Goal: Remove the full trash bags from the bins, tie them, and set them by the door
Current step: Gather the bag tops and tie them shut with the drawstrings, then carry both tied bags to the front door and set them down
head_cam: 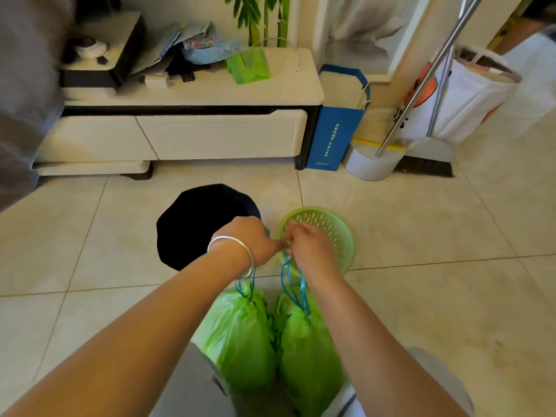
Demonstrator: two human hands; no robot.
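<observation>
Two full green trash bags hang low in front of me: the left bag (240, 335) and the right bag (307, 353), side by side and touching. Blue drawstrings (293, 284) run up from both bags to my hands. My left hand (249, 239), with a silver bangle on the wrist, and my right hand (307, 245) meet fingertip to fingertip, both pinching the drawstrings. Beyond the hands on the tile floor stand a black bin (192, 224) and a green perforated bin (334, 227), seen from above.
A white TV cabinet (186, 127) runs along the wall ahead, cluttered on top. To its right stand a blue paper bag (334, 136), a white dustpan (373, 164) with broom (427, 164), and a white tote bag (469, 94). My knees show at the bottom edge.
</observation>
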